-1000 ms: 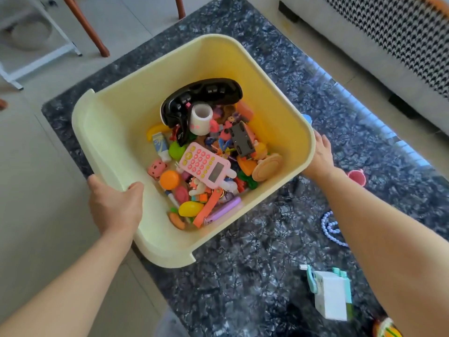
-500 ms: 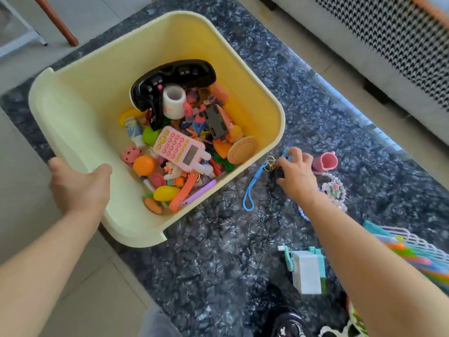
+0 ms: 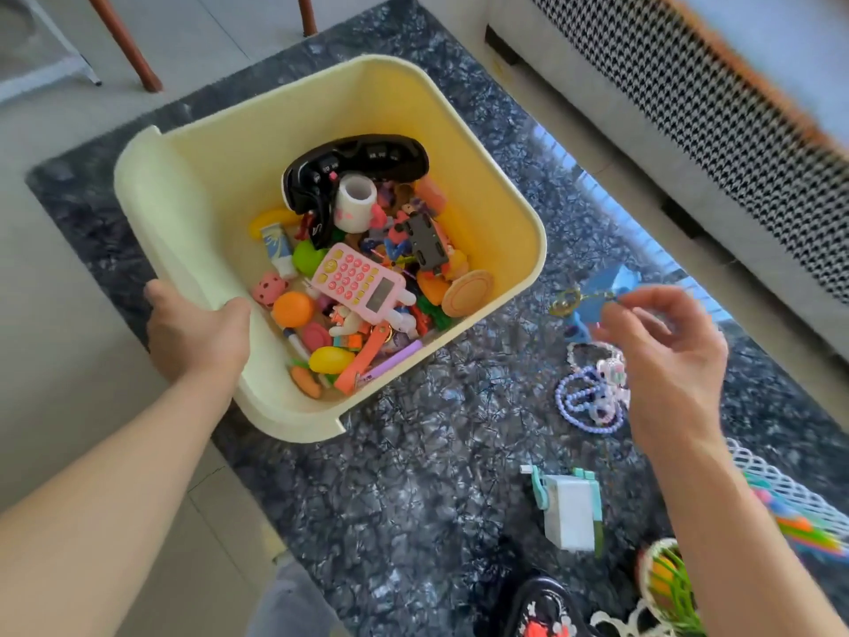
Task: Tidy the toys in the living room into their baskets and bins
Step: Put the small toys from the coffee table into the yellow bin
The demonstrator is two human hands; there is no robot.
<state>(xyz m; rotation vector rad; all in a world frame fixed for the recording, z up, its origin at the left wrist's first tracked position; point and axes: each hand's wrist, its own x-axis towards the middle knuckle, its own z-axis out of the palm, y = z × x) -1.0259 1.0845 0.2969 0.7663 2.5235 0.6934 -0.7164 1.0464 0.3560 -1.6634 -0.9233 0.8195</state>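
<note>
— While the dark marbled tabletop point(image 3: 413, 475) fills most of the view, what stands on it?
— A yellow bin point(image 3: 482, 186) at far left, full of small toys, among them a black mask point(image 3: 367, 163) at the far side and a pink calculator point(image 3: 360, 282) in the middle.
— And the hands?
— The left hand point(image 3: 197, 333) grips the bin's near-left rim, thumb inside and fingers outside. The right hand point(image 3: 666, 356) hangs above the tabletop, right of the bin, fingertips pinching a blurred blue keychain point(image 3: 597, 296) with a gold ring.
— Anything loose?
— A white-and-teal toy point(image 3: 567, 512) lies near; beads point(image 3: 590, 393) lie just left of the right hand.
</note>
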